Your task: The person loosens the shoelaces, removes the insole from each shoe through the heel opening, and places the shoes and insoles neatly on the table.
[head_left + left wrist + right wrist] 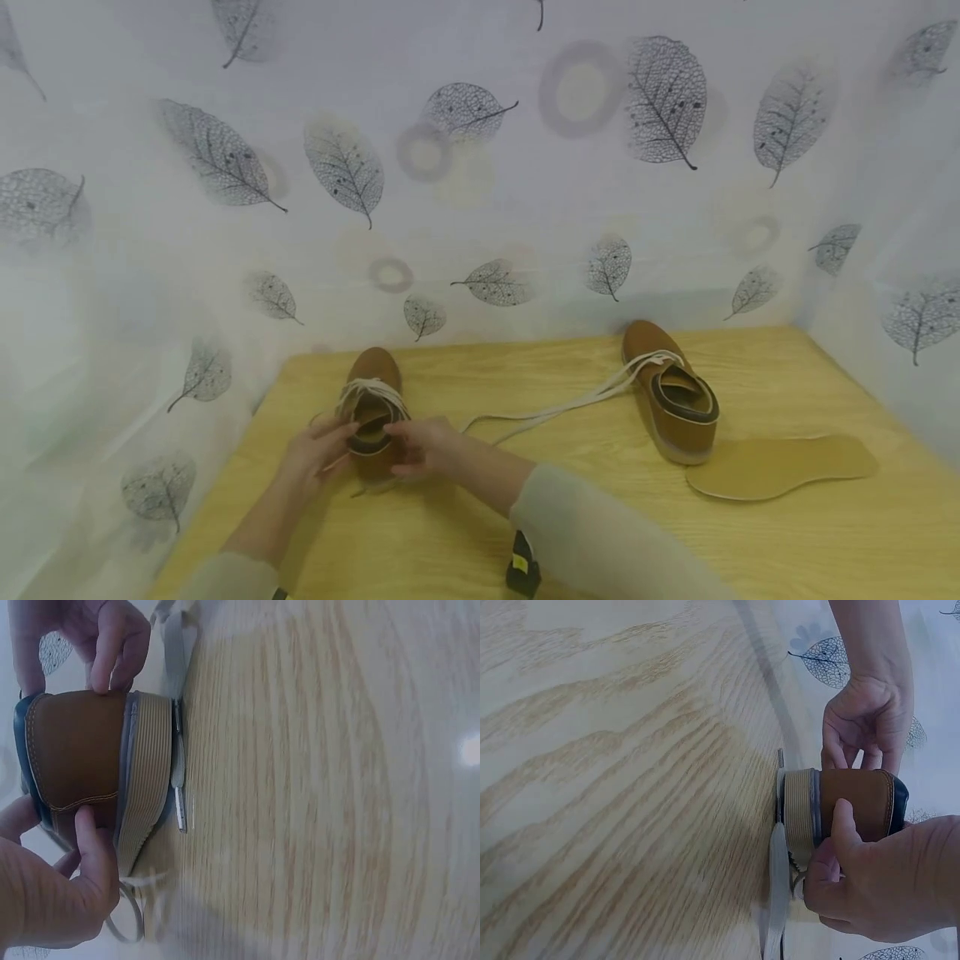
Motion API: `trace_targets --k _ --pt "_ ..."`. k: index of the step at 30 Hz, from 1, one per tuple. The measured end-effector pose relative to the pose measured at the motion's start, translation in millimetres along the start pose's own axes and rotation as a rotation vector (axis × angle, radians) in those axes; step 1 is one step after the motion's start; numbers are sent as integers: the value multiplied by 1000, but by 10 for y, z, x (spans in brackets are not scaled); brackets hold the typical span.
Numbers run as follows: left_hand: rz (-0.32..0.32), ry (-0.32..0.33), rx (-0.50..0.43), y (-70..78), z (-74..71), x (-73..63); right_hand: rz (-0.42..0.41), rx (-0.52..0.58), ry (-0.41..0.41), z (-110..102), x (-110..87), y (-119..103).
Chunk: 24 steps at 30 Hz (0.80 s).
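In the head view, the brown lace-up shoe (374, 463) stands left of centre in the lower frame; your left hand (315, 452) and right hand (429, 444) pinch opposite sides of its collar. A second brown shoe (660, 412) and an insole (783, 467) lie lower right on the surface (517, 367). In your left wrist view, the heel sits at left, fingers above and below it. In your right wrist view, it sits right of centre, gripped likewise.
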<state>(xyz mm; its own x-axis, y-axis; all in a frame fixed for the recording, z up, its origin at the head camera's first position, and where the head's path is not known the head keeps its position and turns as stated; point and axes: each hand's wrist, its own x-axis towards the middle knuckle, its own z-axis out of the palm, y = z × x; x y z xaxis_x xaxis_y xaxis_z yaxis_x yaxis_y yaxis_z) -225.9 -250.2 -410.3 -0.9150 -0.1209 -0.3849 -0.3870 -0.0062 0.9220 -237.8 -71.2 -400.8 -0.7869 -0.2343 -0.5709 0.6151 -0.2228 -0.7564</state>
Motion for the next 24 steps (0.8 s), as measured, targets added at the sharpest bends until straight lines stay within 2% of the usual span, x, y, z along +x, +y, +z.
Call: trace_targets --k 8,12,18,24 --pt "13 -1 28 -46 123 -96 7 0 -15 -54 -83 -16" --pt "40 0 46 -109 186 -154 -3 -17 -19 -109 -115 32" --pt "44 49 3 -175 320 -241 3 -20 -15 -232 -162 89" --pt "30 32 -34 -198 454 -297 1 6 -1 -357 -264 88"
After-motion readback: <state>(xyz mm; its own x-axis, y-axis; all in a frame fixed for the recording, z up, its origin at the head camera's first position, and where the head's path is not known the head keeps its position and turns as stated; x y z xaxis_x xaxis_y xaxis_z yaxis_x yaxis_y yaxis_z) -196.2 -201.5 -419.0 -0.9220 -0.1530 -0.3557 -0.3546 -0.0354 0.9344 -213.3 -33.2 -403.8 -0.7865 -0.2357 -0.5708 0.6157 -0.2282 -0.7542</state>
